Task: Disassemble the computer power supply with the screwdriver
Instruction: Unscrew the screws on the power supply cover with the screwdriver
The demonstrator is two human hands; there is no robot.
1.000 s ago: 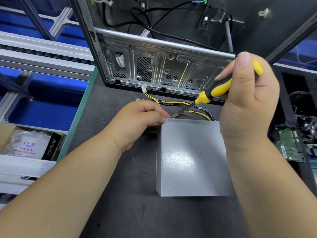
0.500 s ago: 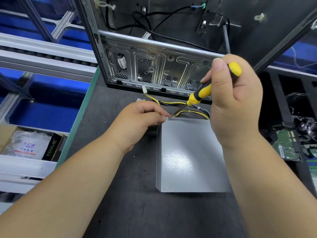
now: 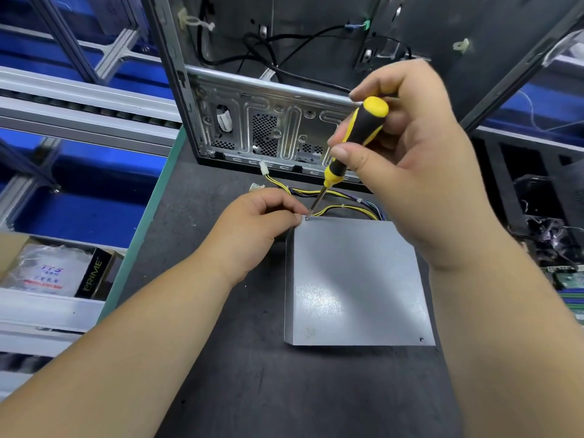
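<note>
A grey metal power supply (image 3: 354, 279) lies flat on the dark mat, its yellow and black cables (image 3: 344, 210) trailing from its far side. My right hand (image 3: 407, 159) grips a yellow and black screwdriver (image 3: 354, 140), held steeply, with the tip on a screw at the box's far left corner (image 3: 307, 218). My left hand (image 3: 256, 229) has its fingers curled against that same corner, right beside the tip; whether they pinch anything is hidden. Another screw (image 3: 421, 339) shows at the near right corner.
An open computer case (image 3: 268, 128) stands just behind the power supply. The mat's green edge (image 3: 148, 216) runs along the left, with boxes and bags (image 3: 53, 273) in a bin below. Circuit boards and wires (image 3: 565, 273) lie at the right.
My right hand has swung the screwdriver from a low slant to a steep one, the handle moving left. The tip has stayed at the far left corner. My left hand has kept still.
</note>
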